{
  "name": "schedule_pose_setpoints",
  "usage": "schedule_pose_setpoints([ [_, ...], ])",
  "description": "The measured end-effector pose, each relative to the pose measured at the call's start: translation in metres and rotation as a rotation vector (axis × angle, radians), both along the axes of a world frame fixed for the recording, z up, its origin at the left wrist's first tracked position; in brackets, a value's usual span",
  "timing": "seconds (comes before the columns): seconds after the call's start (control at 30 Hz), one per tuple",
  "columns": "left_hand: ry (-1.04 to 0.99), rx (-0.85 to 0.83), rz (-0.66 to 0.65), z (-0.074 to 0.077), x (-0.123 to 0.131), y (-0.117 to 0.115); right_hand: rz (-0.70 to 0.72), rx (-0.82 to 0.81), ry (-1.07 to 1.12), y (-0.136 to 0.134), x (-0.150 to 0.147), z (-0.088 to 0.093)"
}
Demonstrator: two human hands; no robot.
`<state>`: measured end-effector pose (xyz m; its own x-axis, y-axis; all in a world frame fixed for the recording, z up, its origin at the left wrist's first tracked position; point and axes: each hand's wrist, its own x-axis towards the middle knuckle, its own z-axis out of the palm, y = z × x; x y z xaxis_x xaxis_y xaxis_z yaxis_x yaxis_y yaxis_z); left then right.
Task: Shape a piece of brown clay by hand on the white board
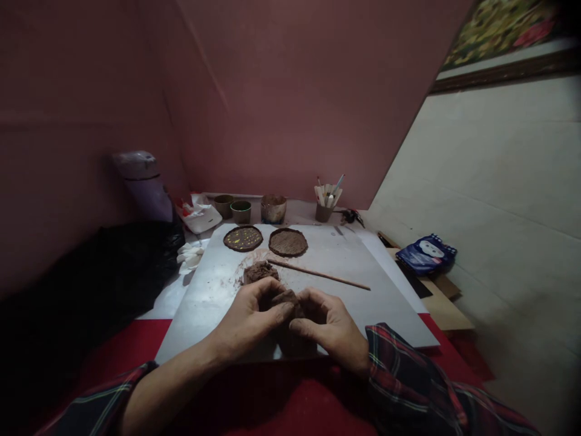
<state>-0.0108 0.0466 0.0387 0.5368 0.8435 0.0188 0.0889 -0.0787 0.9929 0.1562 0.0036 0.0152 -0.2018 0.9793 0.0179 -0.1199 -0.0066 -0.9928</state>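
Observation:
Between my hands, near the front of the grey board [390, 321], is a piece of brown clay [288, 297]. My left hand [258, 309] curls around its left side, the thumb pressed on the near face. From the right, my right hand [329, 321] grips it with bent fingers and thumb. Below the thumbs shows a dark brown form [296, 344]; I cannot tell whether it is joined to the clay. Just beyond my left fingers sits a rough clay lump [261, 271] with crumbs around it. A thin wooden stick [322, 276] lies to its right.
Two round clay slabs, one yellow-speckled [243, 238] and one plain [288, 242], lie farther back. Behind them stand small cups [241, 212], a stained container [273, 209] and a tool cup [324, 212]. A black bag [113, 266] is left; a blue packet [424, 254] right.

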Motion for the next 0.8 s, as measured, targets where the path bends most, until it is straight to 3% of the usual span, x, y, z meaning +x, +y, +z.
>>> schedule_pose_setpoints([
  [0.2, 0.026, -0.009, -0.027, 0.007, -0.003, 0.001, 0.005, 0.014, 0.013, 0.002, 0.002, -0.004],
  [0.53, -0.011, -0.033, 0.018, -0.004, 0.001, -0.001, 0.029, 0.038, -0.022, 0.001, 0.002, -0.002],
  [0.8, 0.000, -0.017, -0.011, 0.008, -0.002, 0.002, 0.020, 0.035, -0.009, 0.002, 0.004, -0.002],
])
